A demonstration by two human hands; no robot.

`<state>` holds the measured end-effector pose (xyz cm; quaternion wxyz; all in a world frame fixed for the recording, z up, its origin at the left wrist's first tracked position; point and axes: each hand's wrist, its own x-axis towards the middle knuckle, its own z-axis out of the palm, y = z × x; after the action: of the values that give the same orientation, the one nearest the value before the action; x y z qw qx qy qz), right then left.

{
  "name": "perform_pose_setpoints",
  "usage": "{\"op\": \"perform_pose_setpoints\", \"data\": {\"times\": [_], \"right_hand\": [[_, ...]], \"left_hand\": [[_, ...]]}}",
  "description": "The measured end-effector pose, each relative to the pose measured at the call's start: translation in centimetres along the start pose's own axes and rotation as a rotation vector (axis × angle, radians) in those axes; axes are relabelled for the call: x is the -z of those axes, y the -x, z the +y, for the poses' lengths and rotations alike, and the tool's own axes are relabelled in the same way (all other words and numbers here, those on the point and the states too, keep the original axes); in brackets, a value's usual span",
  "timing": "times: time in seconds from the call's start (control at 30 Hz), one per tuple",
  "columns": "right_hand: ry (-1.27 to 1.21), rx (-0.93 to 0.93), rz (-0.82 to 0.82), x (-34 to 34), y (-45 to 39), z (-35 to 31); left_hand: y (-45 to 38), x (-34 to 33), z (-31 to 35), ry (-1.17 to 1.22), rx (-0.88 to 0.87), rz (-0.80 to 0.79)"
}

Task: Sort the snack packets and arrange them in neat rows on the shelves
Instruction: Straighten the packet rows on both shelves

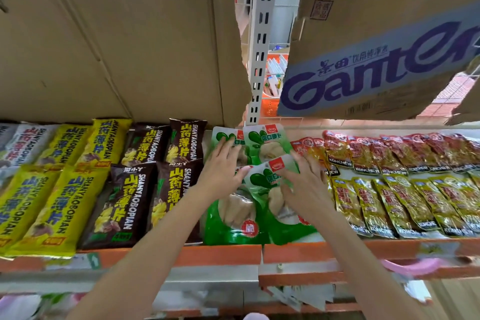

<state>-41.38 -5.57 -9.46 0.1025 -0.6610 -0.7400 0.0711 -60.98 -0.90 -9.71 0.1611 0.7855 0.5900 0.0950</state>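
The orange-edged shelf (228, 254) held rows of snack packets; the green radish packets (259, 189) lay at its middle. My left hand (223, 169) rested flat, fingers spread, on the rear-left packet. My right hand (304, 184) pressed open-fingered on the front packet, grasping nothing.

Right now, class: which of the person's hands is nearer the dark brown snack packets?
Left. The left hand rests on the green packets right beside the dark brown packets; the right hand lies further off, toward the red packets.
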Motion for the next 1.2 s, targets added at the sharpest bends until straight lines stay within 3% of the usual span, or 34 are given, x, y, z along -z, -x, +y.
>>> {"op": "perform_pose_setpoints", "data": {"times": [0.1,0.23,0.47,0.73,0.87,1.0,1.07,1.2], "right_hand": [[-0.023,0.033,-0.066,-0.3,-2.6,-0.9],[0.086,-0.018,-0.251,-1.7,-3.3,-1.2],[0.095,-0.215,-0.2,-3.5,-1.8,-3.9],[0.074,-0.187,-0.144,-3.5,-1.7,-3.4],[0.051,-0.245,-0.119,-4.0,-1.0,-4.1],[-0.076,-0.359,0.036,-4.5,0.0,-5.3],[-0.101,-0.339,0.096,-4.2,0.6,-5.2],[0.013,-0.178,-0.022,-3.8,2.1,-4.6]], "left_hand": [[-1.7,-1.3,-0.6,-0.081,0.025,-0.112],[-1.3,-2.4,-0.8,-0.131,0.068,-0.089],[-1.1,-2.8,-1.1,-0.142,0.101,-0.104],[-1.3,-2.7,-1.3,-0.132,0.065,-0.096],[-1.5,-2.6,0.1,-0.081,-0.093,-0.011],[-2.1,-3.6,0.6,-0.12,-0.237,-0.092],[-2.3,-4.0,0.2,-0.181,-0.249,-0.094],[-2.3,-4.0,0.1,-0.167,-0.263,-0.071]]}}
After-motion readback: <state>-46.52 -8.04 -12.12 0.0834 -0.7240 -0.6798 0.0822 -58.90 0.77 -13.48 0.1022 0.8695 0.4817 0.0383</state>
